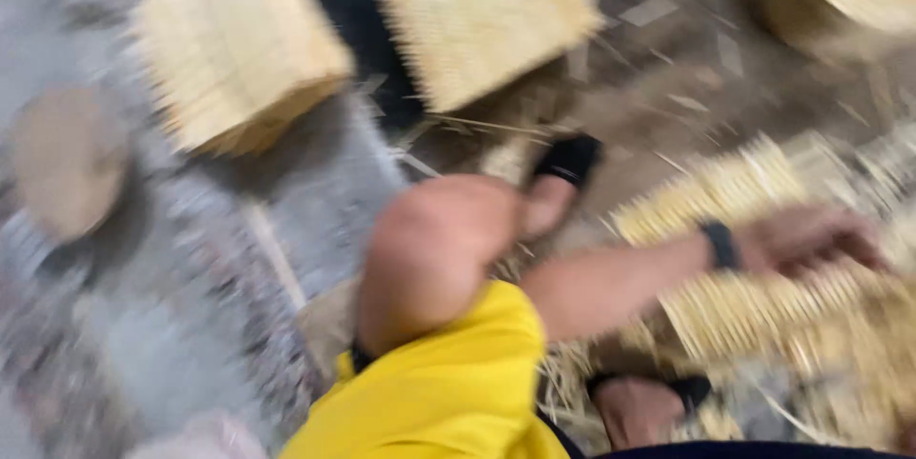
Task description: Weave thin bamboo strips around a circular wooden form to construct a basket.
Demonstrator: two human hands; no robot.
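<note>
The whole view is blurred by motion. The floor (pixel 219 259) is grey and mottled on the left, turning brownish and littered with pale chips and thin splinters toward the upper right. A round tan disc (pixel 65 158) lies on the floor at the left edge. A dark strip (pixel 355 30) runs down from the top. The light is even and dull.

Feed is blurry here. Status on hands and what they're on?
One hand, black wristband, reaching onto loose pile of pale yellow thin sticks; side and grip unclear. Other hand not seen. Bent knee in front; two square stick bundles beyond.
</note>
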